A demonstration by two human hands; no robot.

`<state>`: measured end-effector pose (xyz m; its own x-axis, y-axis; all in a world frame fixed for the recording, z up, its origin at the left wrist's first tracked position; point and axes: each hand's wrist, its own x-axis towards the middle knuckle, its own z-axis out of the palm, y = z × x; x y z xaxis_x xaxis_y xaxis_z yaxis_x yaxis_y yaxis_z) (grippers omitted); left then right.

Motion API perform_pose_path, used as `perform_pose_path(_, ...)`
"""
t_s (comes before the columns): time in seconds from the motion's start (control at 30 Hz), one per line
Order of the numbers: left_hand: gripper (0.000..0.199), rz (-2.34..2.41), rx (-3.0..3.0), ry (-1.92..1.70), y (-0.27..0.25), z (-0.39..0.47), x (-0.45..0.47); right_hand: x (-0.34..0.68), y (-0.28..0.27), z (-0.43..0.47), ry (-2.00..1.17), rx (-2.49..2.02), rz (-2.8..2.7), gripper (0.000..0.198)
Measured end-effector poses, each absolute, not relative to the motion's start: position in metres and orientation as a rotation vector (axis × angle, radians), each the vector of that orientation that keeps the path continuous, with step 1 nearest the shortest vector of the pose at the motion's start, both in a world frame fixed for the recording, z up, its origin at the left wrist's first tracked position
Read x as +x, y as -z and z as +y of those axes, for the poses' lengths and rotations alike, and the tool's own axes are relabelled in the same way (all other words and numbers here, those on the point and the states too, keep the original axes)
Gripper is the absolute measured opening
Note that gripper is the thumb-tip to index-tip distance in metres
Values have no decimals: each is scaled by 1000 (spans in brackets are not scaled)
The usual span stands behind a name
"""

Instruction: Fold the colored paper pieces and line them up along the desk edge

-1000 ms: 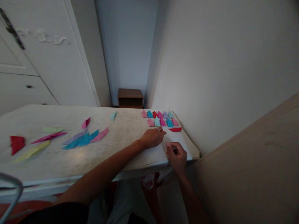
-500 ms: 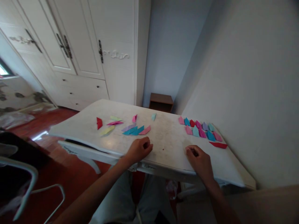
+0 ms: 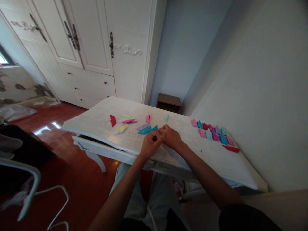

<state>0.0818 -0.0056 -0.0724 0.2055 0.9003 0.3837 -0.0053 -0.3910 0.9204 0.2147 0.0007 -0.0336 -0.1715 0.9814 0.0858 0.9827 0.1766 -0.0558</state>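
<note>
Both left hand (image 3: 151,145), right hand (image 3: 171,137) curled, meeting by blue papers (image 3: 144,130), inside table (image 3: 96,119) front edge; contents unclear. Likely fingertip handling; next: light touch.

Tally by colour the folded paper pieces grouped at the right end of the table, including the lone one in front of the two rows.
Light pink pieces: 3
Magenta pieces: 2
Blue pieces: 2
Red pieces: 2
Mint pieces: 2
Lavender piece: 1
Total: 12
</note>
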Motion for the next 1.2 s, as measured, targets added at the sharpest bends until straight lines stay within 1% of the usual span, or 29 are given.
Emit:
perform_pose_path(0.07,26,827,1627,-1316,74,-4,82,210,30,1,114,-1983,-2382,29)
perform_pose_path(0.2,21,841,1660,-1315,75,-3,81,210,27,2,231,-1905,-2549,33)
perform_pose_path(0.47,24,710,1662,-1200,72,-2,79,222,15,13,346,-1655,-2963,29)
perform_pose_path(0.63,24,728,1680,-1210,74,-2,80,220,14,14,381,-1625,-2971,32)
perform_pose_path(0.73,23,781,1702,-1210,73,-4,80,223,16,9,354,-1646,-2878,30)
perform_pose_path(0.83,20,879,1773,-1208,72,-8,79,233,17,0,214,-1667,-2628,27)
perform_pose_path(0.9,18,948,1830,-1190,71,-11,79,241,20,-9,32,-1628,-2349,22)
perform_pose_path(0.97,18,992,1860,-1169,70,-13,80,248,24,-21,-231,-1512,-1957,20)
perform_pose_path(1.1,18,1016,1879,-1143,70,-11,80,252,37,-52,-806,-1156,-1095,27)
perform_pose_path(1.2,17,1028,1899,-1138,69,-11,80,251,43,-73,-1070,-967,-710,26)
